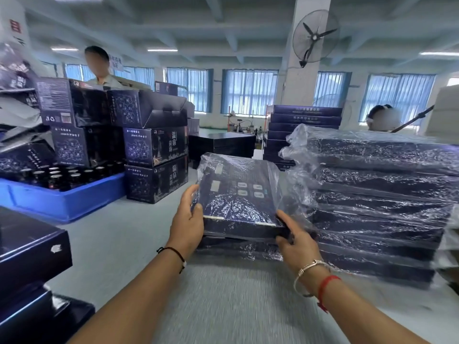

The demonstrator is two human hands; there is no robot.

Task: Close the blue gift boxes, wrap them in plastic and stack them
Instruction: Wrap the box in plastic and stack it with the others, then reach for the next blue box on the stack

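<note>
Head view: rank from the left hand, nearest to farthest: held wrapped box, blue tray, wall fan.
1. Held wrapped box: in the left hand itself, which holds its left edge, centre of frame.
2. Blue tray: on the table to the left, holding dark bottles.
3. Wall fan: high on the pillar, far back, upper right of centre.

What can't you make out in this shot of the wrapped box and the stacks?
- Head view: the underside of the held gift box, hidden by the box itself and both hands, left hand, right hand.
- Label print under the plastic wrap: too small, glare.
- Wrapped stack: right side cut off by the frame edge.
</note>
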